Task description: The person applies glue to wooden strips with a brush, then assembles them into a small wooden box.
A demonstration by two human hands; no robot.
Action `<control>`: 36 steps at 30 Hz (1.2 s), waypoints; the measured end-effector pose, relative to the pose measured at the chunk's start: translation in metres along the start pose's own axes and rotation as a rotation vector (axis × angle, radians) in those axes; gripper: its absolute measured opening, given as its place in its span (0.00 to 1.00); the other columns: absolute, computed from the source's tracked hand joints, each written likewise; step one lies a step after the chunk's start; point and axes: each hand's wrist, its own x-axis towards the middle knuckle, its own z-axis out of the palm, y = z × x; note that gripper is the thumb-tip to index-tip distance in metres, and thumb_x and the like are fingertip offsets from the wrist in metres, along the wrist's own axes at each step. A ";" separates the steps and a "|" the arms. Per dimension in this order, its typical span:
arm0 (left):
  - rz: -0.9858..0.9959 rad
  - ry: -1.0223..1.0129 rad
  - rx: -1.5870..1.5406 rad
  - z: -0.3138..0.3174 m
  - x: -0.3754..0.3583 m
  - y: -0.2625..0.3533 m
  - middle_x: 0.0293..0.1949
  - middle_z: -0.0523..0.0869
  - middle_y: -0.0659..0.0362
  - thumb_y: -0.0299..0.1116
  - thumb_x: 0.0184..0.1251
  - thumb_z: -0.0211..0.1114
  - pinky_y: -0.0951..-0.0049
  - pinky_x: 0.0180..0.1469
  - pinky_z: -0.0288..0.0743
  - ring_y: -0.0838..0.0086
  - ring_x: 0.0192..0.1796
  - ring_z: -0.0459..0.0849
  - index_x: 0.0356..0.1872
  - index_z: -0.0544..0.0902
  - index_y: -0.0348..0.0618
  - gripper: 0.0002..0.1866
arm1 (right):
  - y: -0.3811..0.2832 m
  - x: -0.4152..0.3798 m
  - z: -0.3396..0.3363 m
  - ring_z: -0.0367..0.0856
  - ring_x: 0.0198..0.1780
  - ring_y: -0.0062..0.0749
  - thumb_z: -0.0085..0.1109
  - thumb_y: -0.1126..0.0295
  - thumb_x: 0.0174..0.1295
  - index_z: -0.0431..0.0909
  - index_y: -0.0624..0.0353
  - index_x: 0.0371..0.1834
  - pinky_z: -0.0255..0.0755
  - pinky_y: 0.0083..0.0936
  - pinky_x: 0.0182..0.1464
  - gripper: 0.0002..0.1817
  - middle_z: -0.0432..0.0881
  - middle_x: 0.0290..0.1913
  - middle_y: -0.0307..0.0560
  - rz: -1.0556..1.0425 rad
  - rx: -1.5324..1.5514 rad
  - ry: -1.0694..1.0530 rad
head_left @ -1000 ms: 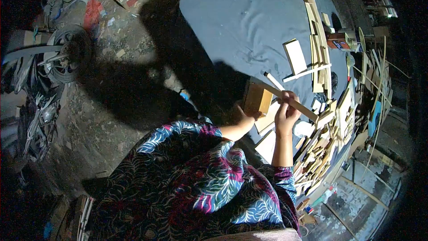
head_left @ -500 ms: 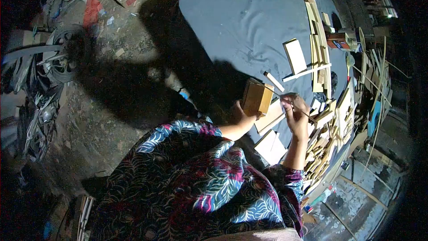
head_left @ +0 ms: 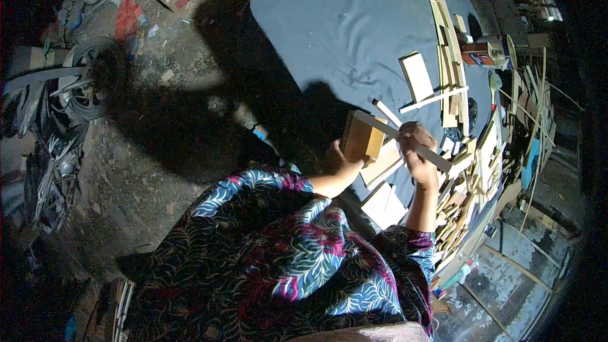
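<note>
My left hand (head_left: 345,158) is closed around the near side of a small brown wooden box (head_left: 363,141), held tilted at the edge of the cloth-covered table. A long, thin, flat strip (head_left: 432,154) is gripped in my right hand (head_left: 416,152), with its far end lying over the box's upper edge. I cannot tell whether the strip is metal or wood. Just beneath the hands lie pale wooden boards (head_left: 385,207). Beyond the box rests a short wooden stick (head_left: 386,113).
The grey cloth (head_left: 335,25) spreads ahead. Long wooden strips (head_left: 451,57) line its right side, near a pale block (head_left: 416,77) and a red tin (head_left: 478,54). Many wood offcuts (head_left: 465,209) are heaped at right. A wheel (head_left: 95,76) stands at far left.
The strip in my right hand has turned from edge-on to showing its broad face, and now overlaps the box's top edge. My left hand and the box have barely shifted.
</note>
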 end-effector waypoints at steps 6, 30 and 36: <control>0.014 0.005 -0.085 0.003 0.007 -0.018 0.51 0.60 0.47 0.31 0.37 0.66 0.62 0.57 0.55 0.58 0.54 0.61 0.56 0.51 0.39 0.43 | 0.010 -0.001 0.010 0.70 0.25 0.42 0.49 0.76 0.39 0.70 0.70 0.21 0.65 0.29 0.30 0.06 0.71 0.23 0.53 -0.031 0.026 0.026; -0.076 0.068 0.311 -0.009 -0.019 0.038 0.52 0.64 0.47 0.36 0.46 0.60 0.64 0.54 0.59 0.62 0.55 0.64 0.55 0.57 0.40 0.33 | 0.015 -0.010 0.028 0.72 0.25 0.35 0.47 0.76 0.45 0.71 0.67 0.25 0.66 0.27 0.30 0.06 0.73 0.23 0.51 0.267 0.156 0.193; -0.062 -0.003 0.155 -0.013 -0.003 0.024 0.48 0.68 0.50 0.33 0.49 0.55 0.66 0.53 0.60 0.64 0.52 0.67 0.51 0.62 0.40 0.25 | -0.010 -0.002 0.025 0.72 0.28 0.32 0.46 0.77 0.44 0.71 0.68 0.23 0.66 0.23 0.31 0.05 0.73 0.24 0.49 0.160 -0.057 0.054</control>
